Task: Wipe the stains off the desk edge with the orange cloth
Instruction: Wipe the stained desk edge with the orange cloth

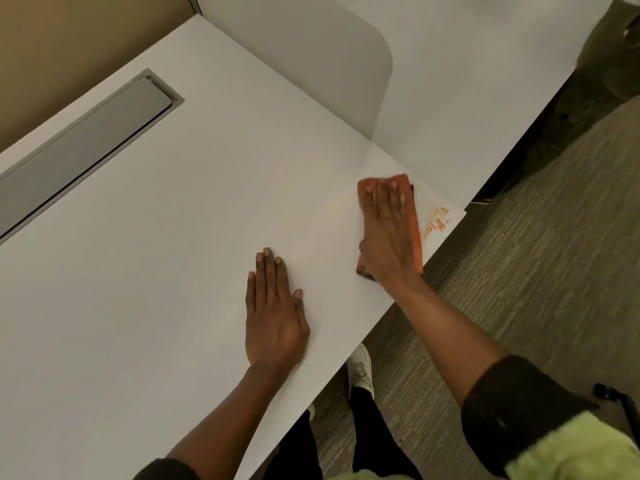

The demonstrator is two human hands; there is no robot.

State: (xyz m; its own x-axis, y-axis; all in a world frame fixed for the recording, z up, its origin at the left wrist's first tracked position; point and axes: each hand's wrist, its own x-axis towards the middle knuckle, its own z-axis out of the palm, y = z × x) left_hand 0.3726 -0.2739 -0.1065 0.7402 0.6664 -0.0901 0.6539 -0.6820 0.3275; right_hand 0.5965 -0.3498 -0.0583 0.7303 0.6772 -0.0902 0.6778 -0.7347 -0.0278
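Observation:
My right hand (386, 230) lies flat, fingers stretched, on the orange cloth (415, 233), pressing it onto the white desk (173, 237) close to the desk's right edge. Most of the cloth is hidden under the hand; its far end and right strip show. Orange-red smeared stains (437, 221) sit just right of the cloth, near the desk's corner. My left hand (275, 310) rests palm down on the bare desk, fingers slightly apart, holding nothing, to the left of and nearer than the cloth.
A grey cable-tray flap (90, 140) is set into the desk at the far left. A rounded white divider panel (311, 67) stands behind, with a second desk (467, 81) beyond. Carpet floor (519, 271) and my white shoe (362, 370) lie right of the edge.

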